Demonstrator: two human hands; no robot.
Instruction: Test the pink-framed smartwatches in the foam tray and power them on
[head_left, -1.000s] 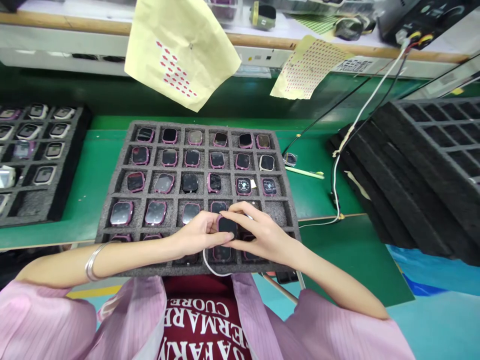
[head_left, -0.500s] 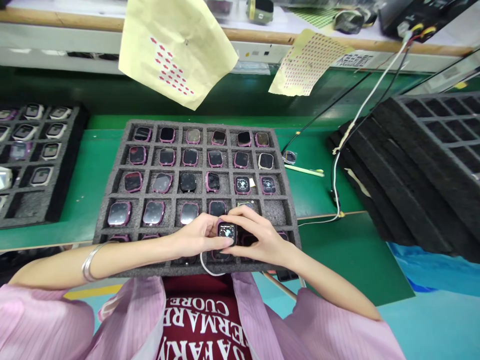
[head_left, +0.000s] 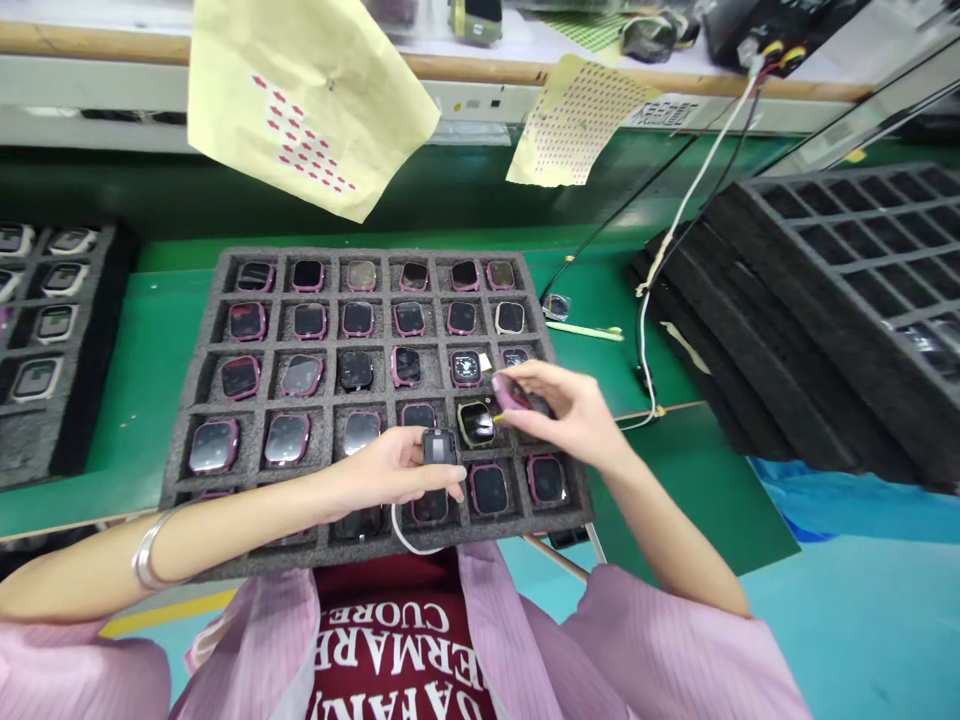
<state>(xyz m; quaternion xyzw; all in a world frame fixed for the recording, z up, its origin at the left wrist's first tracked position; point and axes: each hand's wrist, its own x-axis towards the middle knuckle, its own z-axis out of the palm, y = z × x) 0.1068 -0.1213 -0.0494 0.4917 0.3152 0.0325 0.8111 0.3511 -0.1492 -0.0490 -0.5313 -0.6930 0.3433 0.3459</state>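
My left hand [head_left: 401, 470] grips a small black block [head_left: 439, 447] with a grey patch on its face, above the front part of a grey foam tray [head_left: 330, 390]. A white cable [head_left: 409, 540] hangs below that hand, probably from the block. My right hand [head_left: 566, 412] pinches a purple-framed smartwatch body [head_left: 508, 391] over the right side of the tray; fingers partly cover it. Just left of it a green-framed watch [head_left: 477, 424] lies in a compartment. Rows of mostly purple-framed watches fill the tray, one with a lit dial [head_left: 466, 368].
Another foam tray [head_left: 82, 380] with pale watches lies at the left. Stacked black foam trays [head_left: 757, 300] stand at the right, beside a hanging white cable [head_left: 686, 210]. Yellow sticker sheets [head_left: 315, 100] hang from the shelf [head_left: 480, 70]. A light-green stick [head_left: 585, 329] lies behind the tray.
My hands were together on a lit watch. Now they are apart: my right hand has carried the watch rightwards and away, leaving the black block in my left hand. The view has shifted slightly.
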